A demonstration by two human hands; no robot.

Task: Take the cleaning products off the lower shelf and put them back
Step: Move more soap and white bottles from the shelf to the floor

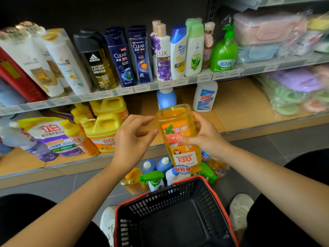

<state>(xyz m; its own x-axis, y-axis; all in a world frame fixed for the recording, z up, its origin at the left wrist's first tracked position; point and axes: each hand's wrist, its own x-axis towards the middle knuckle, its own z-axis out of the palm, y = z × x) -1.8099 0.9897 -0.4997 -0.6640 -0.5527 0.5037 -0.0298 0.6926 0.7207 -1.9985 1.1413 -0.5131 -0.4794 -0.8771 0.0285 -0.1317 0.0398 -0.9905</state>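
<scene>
just orange bottle [179, 138] near lower shelf edge [267, 126]

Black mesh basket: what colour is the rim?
Red rim on the black mesh basket; head view.

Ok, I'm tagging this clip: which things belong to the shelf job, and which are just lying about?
Job: orange bottle gripped by the right hand, left hand beside it; bottles on the floor; yellow jugs, blue bottle, white bottle on the lower shelf.
Just about: basket, shampoo bottles above, bagged slippers.
</scene>
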